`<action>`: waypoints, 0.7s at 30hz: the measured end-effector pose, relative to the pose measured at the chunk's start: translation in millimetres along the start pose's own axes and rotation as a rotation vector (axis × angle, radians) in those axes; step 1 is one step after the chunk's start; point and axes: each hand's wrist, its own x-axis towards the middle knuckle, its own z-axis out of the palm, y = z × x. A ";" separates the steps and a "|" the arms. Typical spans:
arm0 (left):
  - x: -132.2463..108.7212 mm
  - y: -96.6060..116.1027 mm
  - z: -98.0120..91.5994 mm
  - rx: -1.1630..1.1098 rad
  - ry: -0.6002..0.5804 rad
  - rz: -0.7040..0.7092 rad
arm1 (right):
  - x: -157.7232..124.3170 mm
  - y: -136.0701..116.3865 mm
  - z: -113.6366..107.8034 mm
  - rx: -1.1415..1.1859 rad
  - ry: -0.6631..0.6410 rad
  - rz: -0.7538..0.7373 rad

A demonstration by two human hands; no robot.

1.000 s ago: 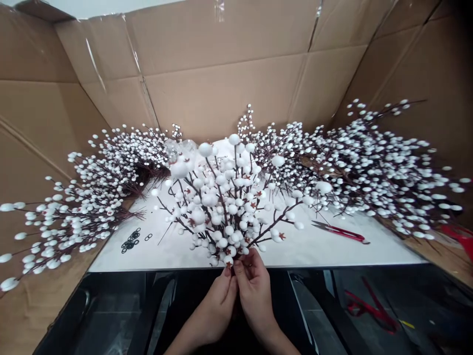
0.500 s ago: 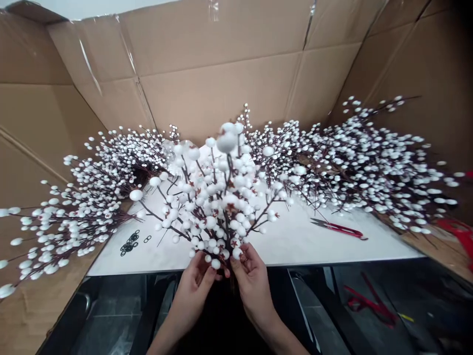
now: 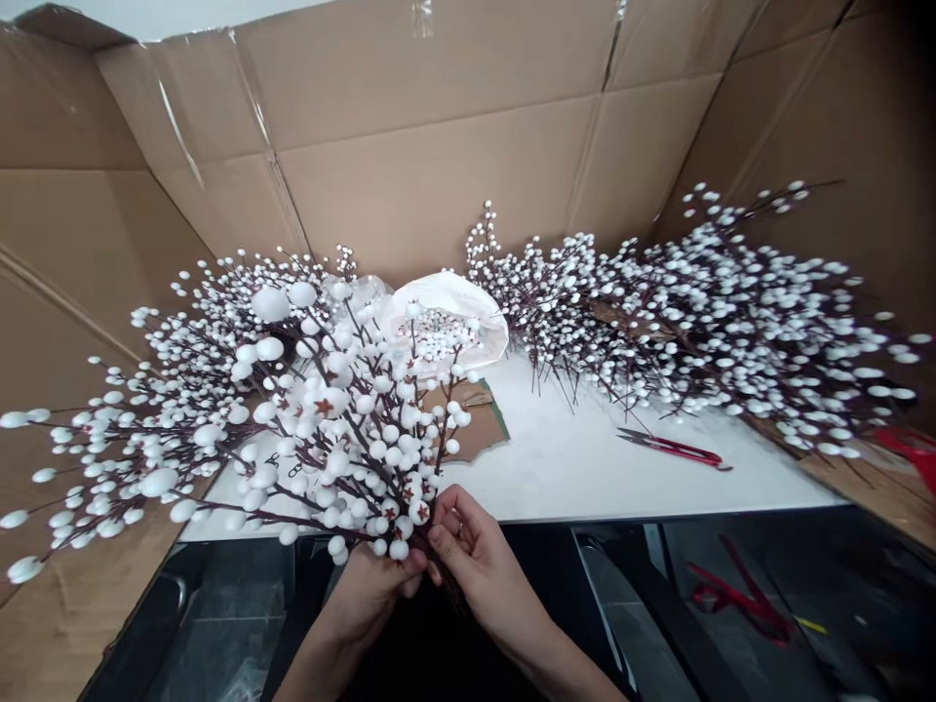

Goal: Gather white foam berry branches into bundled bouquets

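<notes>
A bunch of white berry stems [image 3: 351, 419] leans to the left in front of me, its dark stalks gathered low between my hands. My left hand [image 3: 372, 585] is closed round the stalks from the left, just under the lowest berries. On the other side my right hand [image 3: 472, 551] pinches the stalks with thumb and fingers. The stalk ends run down below the hands into the dark background. Over the near edge of the white table [image 3: 563, 478] both hands meet. Some fingertips are hidden by berries and stalks.
Piles of berry stems lie at left [image 3: 197, 361] and right [image 3: 702, 302]. A plastic bag [image 3: 491, 327] holds loose berries behind a cardboard piece [image 3: 475, 429]. Red-handled snips [image 3: 673, 448] lie at right. Cardboard walls [image 3: 439, 175] surround the table. Red ribbon [image 3: 746, 595] is below.
The bunch has tipped from upright to the left, uncovering the plastic bag and cardboard piece. Both hands have turned with it, and the left has shifted slightly lower.
</notes>
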 end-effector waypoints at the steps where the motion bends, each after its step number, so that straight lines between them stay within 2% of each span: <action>1: -0.8 0.6 2.5 0.011 0.001 0.000 | 0.1 -0.9 -0.5 -0.011 0.003 0.003; 6: -4.0 5.7 11.4 0.115 -0.028 0.005 | -1.9 -3.3 -2.8 -0.091 0.012 -0.002; 11: -1.6 2.6 10.7 0.177 -0.072 0.010 | -5.2 -3.7 -3.8 -0.163 0.046 -0.031; 16: 1.1 -6.5 5.7 0.262 -0.039 0.039 | -5.3 -1.8 -7.2 -0.209 0.067 -0.030; 21: -5.4 1.1 4.5 0.457 -0.019 0.009 | -7.1 -4.9 -11.9 -0.182 0.030 0.001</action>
